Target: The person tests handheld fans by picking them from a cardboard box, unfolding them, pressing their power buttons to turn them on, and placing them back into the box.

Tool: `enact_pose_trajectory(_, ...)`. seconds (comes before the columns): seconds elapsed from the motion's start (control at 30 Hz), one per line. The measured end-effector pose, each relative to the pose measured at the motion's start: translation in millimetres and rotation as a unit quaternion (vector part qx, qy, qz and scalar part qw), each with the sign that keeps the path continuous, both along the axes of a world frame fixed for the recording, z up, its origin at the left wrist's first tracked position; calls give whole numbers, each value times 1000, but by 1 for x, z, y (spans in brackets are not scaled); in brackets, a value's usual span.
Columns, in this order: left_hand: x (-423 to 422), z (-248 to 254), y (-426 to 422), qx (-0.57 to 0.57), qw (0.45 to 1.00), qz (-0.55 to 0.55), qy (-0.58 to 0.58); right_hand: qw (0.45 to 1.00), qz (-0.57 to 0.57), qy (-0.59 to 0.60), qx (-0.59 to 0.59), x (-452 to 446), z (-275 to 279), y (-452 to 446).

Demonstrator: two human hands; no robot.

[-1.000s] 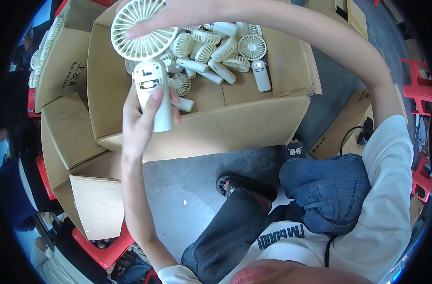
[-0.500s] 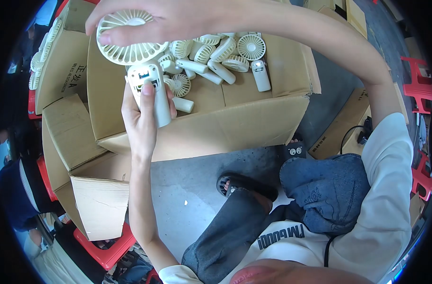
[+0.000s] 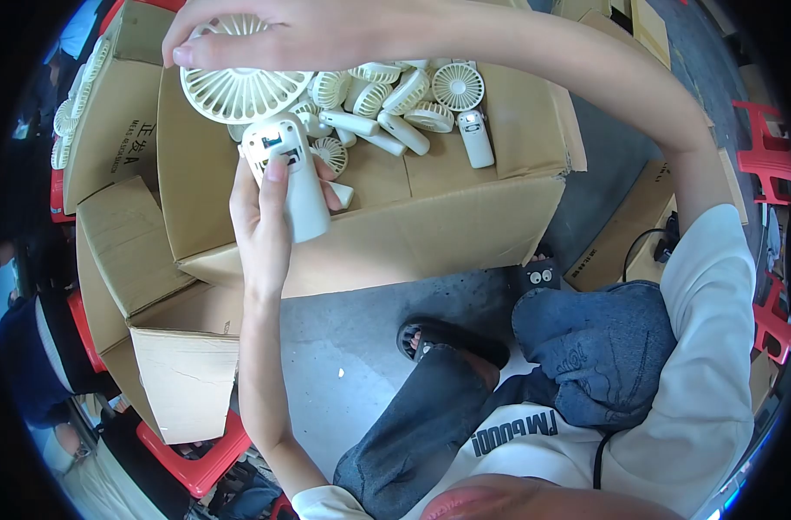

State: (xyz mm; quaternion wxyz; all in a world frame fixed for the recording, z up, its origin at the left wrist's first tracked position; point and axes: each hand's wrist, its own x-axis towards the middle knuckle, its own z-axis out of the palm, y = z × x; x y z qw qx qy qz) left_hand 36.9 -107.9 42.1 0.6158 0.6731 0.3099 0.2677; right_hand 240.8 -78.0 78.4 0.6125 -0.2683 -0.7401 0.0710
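A white handheld fan (image 3: pixel 248 94) is held up over the open cardboard box, its round slatted head toward the top and its handle slanting down. My left hand (image 3: pixel 261 195) is closed around the handle, thumb pressed on the face near small openings at the upper end. Across the top of the fan's head lies my right hand (image 3: pixel 239 43), curled over the rim; its fingertips are partly out of sight. Below and beyond, several more white fans (image 3: pixel 404 95) lie heaped in the box, one with its handle (image 3: pixel 476 143) upright to the view at the right.
The large cardboard box (image 3: pixel 395 230) stands before me, its front wall nearest. Another open carton (image 3: pixel 188 373) is at the left, beside a red stool (image 3: pixel 200 464). More fans (image 3: pixel 71 113) show at the far left. Red stools (image 3: pixel 766 156) and flattened cardboard (image 3: pixel 621 221) are at the right.
The handle in my left hand has shifted slightly right and down, tilting a little. My right hand has slid slightly up on the fan's head, thumb nearer the top.
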Motion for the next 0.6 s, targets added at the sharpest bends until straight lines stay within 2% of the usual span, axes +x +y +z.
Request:
enact_pose_trajectory(0.1,6,5,-8,-81,997,6,-20,1000,-9,25,0,-3,-3,5)
enact_pose_trajectory(0.23,11,7,-9,-95,995,26,27,999,-4,47,-1,-6,2,2)
enact_pose_trajectory(0.6,7,5,-2,-47,998,50,15,997,20,47,50,-10,15,-10)
